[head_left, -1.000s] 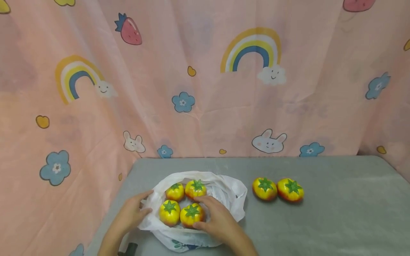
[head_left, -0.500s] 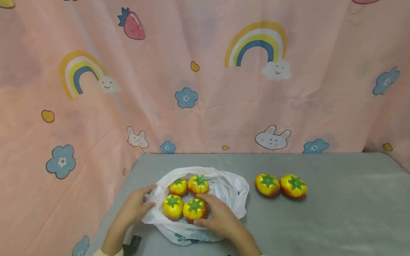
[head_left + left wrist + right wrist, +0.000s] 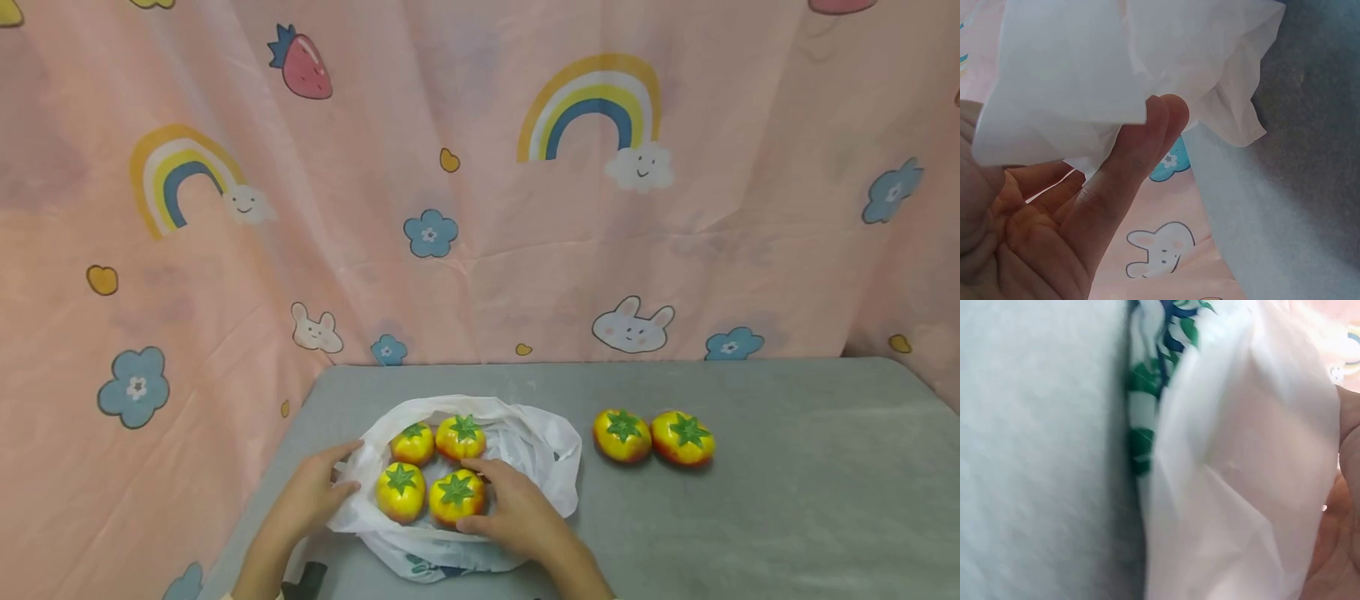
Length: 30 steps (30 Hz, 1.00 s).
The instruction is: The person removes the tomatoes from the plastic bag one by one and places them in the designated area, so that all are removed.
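Observation:
A white plastic bag (image 3: 558, 433) lies with its mouth spread, several yellow-red toy tomatoes with green star tops inside. My left hand (image 3: 307, 496) holds the bag's left rim, its plastic running between thumb and fingers; the left wrist view shows the bag (image 3: 1072, 75) draped over the fingers. My right hand (image 3: 521, 512) reaches over the front-right rim, thumb and fingertips around the front-right toy tomato (image 3: 456, 500). In the right wrist view the bag wall (image 3: 1229, 487) hides the fingertips and the tomato.
Two more toy tomatoes, one (image 3: 622, 435) beside the other (image 3: 682, 438), sit on the grey table (image 3: 787, 500) right of the bag. A pink patterned curtain (image 3: 480, 192) hangs behind the table. A dark object (image 3: 306, 579) is by my left wrist.
The front-right tomato has shifted slightly right with my right hand, leaving a narrow gap to its left neighbour. My left hand keeps its place on the rim. The head view has swayed a little.

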Each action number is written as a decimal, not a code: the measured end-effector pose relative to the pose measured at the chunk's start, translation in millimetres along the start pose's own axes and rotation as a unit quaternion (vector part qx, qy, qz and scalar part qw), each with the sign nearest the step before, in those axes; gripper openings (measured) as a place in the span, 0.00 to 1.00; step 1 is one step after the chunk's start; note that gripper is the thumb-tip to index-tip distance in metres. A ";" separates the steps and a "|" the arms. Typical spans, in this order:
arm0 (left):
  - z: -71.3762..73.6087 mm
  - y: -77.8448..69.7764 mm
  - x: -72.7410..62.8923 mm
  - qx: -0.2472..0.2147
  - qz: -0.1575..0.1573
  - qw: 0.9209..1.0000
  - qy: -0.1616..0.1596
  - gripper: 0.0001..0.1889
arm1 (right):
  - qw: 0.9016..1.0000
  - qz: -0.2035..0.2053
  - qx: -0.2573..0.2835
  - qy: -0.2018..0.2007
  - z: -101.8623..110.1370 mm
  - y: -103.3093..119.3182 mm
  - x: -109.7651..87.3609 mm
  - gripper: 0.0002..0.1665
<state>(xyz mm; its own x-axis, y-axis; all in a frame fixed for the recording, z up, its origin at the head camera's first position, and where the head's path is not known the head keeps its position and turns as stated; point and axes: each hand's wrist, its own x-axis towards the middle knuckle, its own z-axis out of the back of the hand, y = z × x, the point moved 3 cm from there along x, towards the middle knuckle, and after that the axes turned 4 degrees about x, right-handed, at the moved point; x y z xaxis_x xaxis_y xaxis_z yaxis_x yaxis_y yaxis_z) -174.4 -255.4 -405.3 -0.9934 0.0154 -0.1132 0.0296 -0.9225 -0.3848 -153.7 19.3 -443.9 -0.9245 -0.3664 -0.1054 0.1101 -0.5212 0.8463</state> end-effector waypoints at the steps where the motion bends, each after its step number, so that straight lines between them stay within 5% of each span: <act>1: 0.1 0.0 -0.1 0.001 0.001 1.000 0.001 0.31 | 1.000 0.004 -0.004 -0.003 1.5 -0.4 -0.7 0.45; 30: 1.8 -1.1 -1.9 -0.001 0.014 1.000 0.006 0.32 | 0.999 -0.002 -0.024 -0.043 38.7 -11.7 -7.5 0.43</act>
<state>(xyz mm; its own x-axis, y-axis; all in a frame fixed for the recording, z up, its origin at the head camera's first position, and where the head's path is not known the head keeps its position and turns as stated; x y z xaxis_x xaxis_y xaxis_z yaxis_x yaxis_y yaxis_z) -172.8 -255.1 -403.0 -0.9908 -0.0067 -0.1348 0.0583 -0.9218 -0.3831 -162.1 58.0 -432.7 -0.9527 -0.2978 -0.0607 0.1229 -0.5601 0.8193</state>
